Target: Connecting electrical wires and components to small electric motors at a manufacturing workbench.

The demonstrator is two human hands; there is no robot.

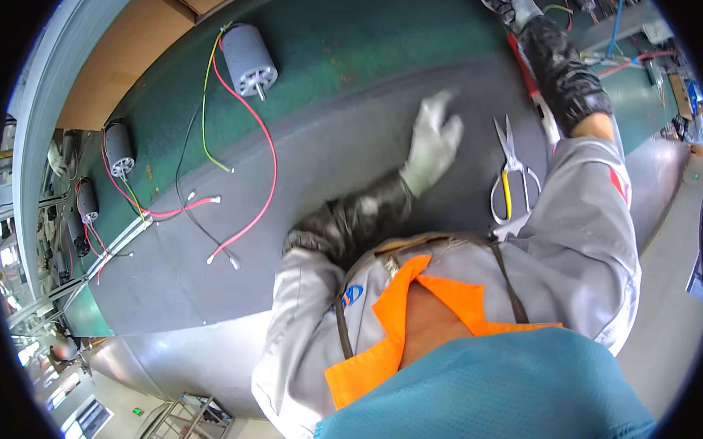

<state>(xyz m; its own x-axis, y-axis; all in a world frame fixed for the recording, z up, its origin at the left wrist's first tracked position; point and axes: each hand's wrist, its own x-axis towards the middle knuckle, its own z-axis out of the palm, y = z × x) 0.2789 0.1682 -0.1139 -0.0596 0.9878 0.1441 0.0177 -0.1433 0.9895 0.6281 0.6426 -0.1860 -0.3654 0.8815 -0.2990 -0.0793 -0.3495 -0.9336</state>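
Observation:
My left hand [433,145], in a pale glove with a black sleeve cover, hovers over the dark mat [331,141]. Its fingers are spread, slightly blurred, and hold nothing. At the far right my right hand [520,10], also gloved, reaches to the top edge of the picture. Its fingers are closed on what looks like the slotted end of a motor [492,0], mostly cut off by the picture's edge. Between my arms lie scissors [511,165] with pale handles, one partly yellow, blades parted and pointing away. A long red tool [523,67] lies partly under my right forearm.
A grey motor [250,60] with red, black and yellow-green leads stands at the far left. Smaller-looking motors [118,148] with wires line the left side. A cardboard box [132,65] sits beyond them, beside a curved grey frame [66,70]. Wires and parts crowd the right edge.

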